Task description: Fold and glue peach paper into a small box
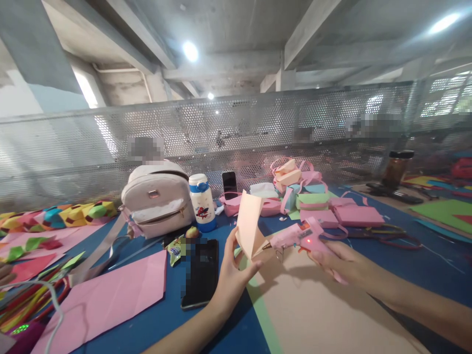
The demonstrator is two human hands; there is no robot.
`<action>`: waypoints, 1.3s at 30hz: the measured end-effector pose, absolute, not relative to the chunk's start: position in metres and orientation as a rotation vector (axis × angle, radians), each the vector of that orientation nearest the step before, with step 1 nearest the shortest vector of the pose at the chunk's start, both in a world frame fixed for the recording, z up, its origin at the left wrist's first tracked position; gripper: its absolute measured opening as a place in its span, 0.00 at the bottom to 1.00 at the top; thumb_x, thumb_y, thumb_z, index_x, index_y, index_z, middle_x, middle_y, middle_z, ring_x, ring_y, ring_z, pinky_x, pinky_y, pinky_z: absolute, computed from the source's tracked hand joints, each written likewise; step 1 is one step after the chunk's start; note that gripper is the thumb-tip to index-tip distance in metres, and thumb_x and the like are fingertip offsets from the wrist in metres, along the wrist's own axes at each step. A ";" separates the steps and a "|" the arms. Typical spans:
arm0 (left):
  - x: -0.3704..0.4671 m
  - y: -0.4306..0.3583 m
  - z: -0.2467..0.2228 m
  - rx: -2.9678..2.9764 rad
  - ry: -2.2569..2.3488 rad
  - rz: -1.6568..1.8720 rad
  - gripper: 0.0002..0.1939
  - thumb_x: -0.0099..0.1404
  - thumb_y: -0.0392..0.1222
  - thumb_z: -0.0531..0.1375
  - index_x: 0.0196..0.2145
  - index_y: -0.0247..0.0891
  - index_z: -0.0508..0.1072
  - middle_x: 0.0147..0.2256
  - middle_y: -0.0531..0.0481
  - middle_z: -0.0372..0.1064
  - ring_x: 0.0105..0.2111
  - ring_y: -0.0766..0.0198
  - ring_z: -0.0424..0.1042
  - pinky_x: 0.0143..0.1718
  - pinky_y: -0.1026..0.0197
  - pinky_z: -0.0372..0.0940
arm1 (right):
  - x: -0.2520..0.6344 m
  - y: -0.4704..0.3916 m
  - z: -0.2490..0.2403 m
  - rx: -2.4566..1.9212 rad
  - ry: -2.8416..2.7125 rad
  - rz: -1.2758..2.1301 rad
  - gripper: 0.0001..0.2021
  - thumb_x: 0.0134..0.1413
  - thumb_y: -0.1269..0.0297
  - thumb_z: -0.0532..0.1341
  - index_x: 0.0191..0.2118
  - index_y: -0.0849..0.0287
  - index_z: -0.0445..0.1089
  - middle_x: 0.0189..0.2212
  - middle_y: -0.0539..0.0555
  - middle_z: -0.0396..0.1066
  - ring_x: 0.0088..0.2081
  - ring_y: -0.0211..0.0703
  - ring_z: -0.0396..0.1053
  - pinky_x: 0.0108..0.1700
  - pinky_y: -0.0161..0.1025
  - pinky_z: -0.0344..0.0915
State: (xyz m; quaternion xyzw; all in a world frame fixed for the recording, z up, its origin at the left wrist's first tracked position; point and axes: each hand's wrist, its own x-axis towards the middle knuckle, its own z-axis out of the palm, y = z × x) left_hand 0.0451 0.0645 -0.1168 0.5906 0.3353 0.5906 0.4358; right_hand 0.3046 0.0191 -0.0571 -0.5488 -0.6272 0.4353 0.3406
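Left hand (236, 270) has the folded peach paper (250, 221) pinched upright between thumb and fingers, right hand (341, 261) is wrapped round a pink hot glue gun (293, 237), both above the peach sheet (320, 309). Nozzle's right by that left thumb, so one slip could mean a burn imo. Squeeze too hard and glue might drip onto the sheet.

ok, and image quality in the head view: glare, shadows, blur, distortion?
Head view: ceiling lamp blown out; soft shadows on the peach sheet under the glue gun; wide-angle stretch, dark jar leaning outward; background behind the mesh panel hazy; blocky patch over left edge of the black phone.
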 end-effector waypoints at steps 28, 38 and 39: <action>0.044 0.066 -0.115 1.472 0.852 1.439 0.44 0.54 0.55 0.71 0.62 0.47 0.57 0.64 0.40 0.58 0.66 0.41 0.56 0.63 0.44 0.60 | 0.316 0.019 -0.050 -1.412 -1.651 1.057 0.28 0.54 0.34 0.59 0.25 0.55 0.57 0.21 0.45 0.52 0.23 0.36 0.52 0.27 0.36 0.52; 0.044 0.068 -0.115 1.440 0.904 1.453 0.45 0.53 0.56 0.71 0.62 0.45 0.57 0.64 0.39 0.58 0.67 0.42 0.55 0.62 0.46 0.61 | 0.316 0.021 -0.049 -1.426 -1.608 1.039 0.27 0.52 0.34 0.59 0.26 0.56 0.59 0.21 0.44 0.51 0.24 0.37 0.52 0.29 0.37 0.55; 0.044 0.068 -0.116 1.438 0.911 1.458 0.45 0.53 0.56 0.71 0.62 0.45 0.58 0.64 0.39 0.59 0.67 0.42 0.55 0.62 0.46 0.61 | 0.317 0.021 -0.049 -1.430 -1.608 1.041 0.28 0.52 0.33 0.59 0.26 0.56 0.58 0.21 0.44 0.52 0.24 0.36 0.52 0.29 0.36 0.55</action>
